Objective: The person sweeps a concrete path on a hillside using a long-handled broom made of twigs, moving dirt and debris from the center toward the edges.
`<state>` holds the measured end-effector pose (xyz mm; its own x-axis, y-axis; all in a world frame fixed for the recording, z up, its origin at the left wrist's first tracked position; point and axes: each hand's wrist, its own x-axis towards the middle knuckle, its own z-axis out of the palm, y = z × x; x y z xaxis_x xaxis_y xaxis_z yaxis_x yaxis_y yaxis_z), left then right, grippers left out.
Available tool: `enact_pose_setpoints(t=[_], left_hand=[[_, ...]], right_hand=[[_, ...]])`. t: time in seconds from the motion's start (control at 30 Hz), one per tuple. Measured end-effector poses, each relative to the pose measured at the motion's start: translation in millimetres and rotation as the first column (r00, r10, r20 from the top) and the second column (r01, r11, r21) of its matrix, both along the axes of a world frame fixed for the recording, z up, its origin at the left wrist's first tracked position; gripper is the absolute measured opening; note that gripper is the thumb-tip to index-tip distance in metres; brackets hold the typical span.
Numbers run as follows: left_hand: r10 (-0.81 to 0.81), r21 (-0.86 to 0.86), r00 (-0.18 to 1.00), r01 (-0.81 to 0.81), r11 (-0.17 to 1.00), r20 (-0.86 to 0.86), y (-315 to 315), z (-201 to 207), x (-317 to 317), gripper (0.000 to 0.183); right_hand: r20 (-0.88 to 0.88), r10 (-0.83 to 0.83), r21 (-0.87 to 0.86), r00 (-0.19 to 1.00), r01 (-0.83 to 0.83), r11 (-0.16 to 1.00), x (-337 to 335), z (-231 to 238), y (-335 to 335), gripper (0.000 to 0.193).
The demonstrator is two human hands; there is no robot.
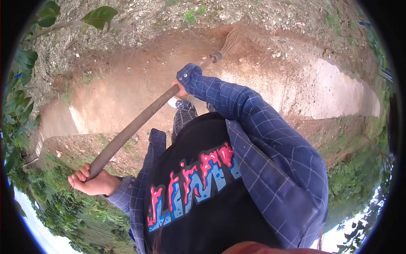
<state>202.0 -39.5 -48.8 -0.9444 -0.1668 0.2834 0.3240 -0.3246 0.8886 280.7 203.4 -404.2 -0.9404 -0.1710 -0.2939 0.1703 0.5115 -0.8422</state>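
Note:
A broom with a long wooden handle (135, 127) slants across the view, from lower left to upper right. My left hand (94, 181) is closed round the top end of the handle, out to my left. Farther down the shaft, my right hand (182, 88) grips it too, partly covered by the blue checked cuff. The thin brown bristles (231, 41) rest at the far edge of the path, past a dark binding (216, 56). My shoe and trouser leg (185, 113) show just behind the handle.
A dusty, soil-covered concrete path (347, 91) runs left to right, paler at the right. Stony ground (139, 25) with dry litter borders its far side. Leafy branches (25, 59) hang at the left, and green plants (59, 199) grow along the near side.

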Motion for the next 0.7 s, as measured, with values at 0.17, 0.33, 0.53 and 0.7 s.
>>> enact_pose_setpoints(t=[0.17, 0.33, 0.53, 0.7], left_hand=[[0.110, -0.140, 0.938, -0.067, 0.988, 0.330, 2, -98, -26, 0.007], [-0.078, 0.013, 0.949, 0.078, 0.997, 0.306, -43, -49, -30, 0.011], [-0.270, 0.040, 0.925, 0.269, 0.962, 0.268, 31, -104, 49, 0.008], [-0.322, -0.016, 0.849, 0.361, 0.932, 0.418, 56, -151, 19, 0.019]], right_hand=[[0.033, -0.193, 0.554, 0.981, 0.143, 0.820, 82, 44, 12, 0.017], [-0.204, -0.211, 0.526, 0.956, 0.289, 0.800, 100, 107, 21, 0.011], [-0.009, -0.274, 0.619, 0.962, 0.221, 0.753, 108, 36, 85, 0.019], [-0.166, -0.235, 0.626, 0.958, 0.287, 0.725, 153, -32, 71, 0.016]])
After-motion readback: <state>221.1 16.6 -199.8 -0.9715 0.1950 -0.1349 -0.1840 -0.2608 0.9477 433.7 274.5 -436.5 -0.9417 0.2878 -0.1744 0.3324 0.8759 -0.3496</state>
